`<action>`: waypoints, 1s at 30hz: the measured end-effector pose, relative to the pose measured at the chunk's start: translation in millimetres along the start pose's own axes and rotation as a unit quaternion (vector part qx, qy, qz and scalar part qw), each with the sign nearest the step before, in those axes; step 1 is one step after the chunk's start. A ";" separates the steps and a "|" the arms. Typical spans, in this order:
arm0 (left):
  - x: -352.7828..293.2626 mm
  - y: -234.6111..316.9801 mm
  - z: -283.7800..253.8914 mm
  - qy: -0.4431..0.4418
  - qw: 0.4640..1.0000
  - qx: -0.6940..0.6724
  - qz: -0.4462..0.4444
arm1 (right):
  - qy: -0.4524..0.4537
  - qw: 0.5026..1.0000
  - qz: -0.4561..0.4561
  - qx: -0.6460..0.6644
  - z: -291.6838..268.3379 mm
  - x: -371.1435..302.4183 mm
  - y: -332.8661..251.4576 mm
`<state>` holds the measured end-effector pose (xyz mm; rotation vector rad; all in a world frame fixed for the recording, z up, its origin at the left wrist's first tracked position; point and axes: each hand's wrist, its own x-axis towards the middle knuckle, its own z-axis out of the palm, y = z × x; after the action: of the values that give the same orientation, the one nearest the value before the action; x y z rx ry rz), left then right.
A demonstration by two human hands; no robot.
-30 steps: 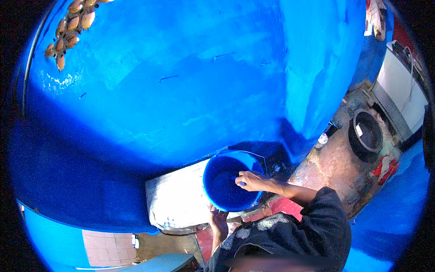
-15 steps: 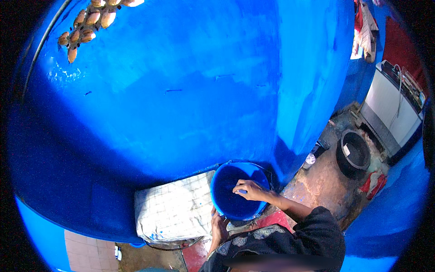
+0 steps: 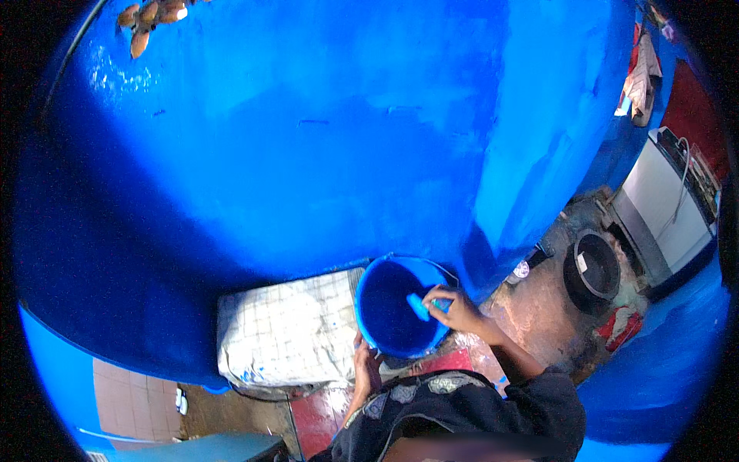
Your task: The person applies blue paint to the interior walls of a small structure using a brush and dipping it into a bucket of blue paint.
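I have the right hand closed around a small light-blue tool, its kind too small for me to make out, held over or just inside the mouth of the blue bucket, toward the rim's right side. The bucket sits between the two hands, ahead and to the right of the left hand, whose fingers touch its near-left side; I cannot tell whether they grip it or only brace it. I judge the step in hand to be working the tool at the bucket, and the next move to call for a firm right hold with the bucket steadied from the left. Counting, I get two hands, one tool and one bucket. To the left of the left hand I count one cloth-covered block; well to the right of the right hand, one black tub, one red-and-white bundle near it, and one white machine farther forward.
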<state>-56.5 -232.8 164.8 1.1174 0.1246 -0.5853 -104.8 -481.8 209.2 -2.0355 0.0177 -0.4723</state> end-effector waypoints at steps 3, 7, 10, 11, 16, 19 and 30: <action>-6.4 -0.2 1.8 -0.044 0.995 -0.016 0.083 | 0.015 1.000 0.017 -0.020 -15.8 2.0 -6.6; -7.7 3.4 2.3 -0.030 0.998 0.001 0.058 | -0.002 0.996 0.062 -0.070 -26.6 5.9 -5.7; -9.0 4.5 4.0 -0.012 0.999 -0.010 0.051 | -0.036 0.982 0.109 -0.148 -28.8 9.8 -7.4; -9.8 4.7 4.1 -0.003 0.999 -0.010 0.038 | -0.042 0.990 0.065 -0.119 -29.8 10.4 -10.0; -12.1 7.3 2.7 0.004 0.999 -0.007 0.036 | -0.127 0.989 -0.050 -0.050 -43.1 15.2 -30.2; -13.0 11.0 2.7 -0.009 0.998 -0.038 0.051 | -0.181 0.982 -0.051 -0.010 -48.8 19.6 -36.3; -19.3 23.3 -19.2 -0.038 0.997 0.020 0.066 | -0.330 0.939 -0.034 -0.091 -58.6 23.6 -28.5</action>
<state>-57.4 -201.6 182.5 1.1317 -0.0275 -0.5135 -108.0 -521.9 265.6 -2.2902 -0.4320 0.1985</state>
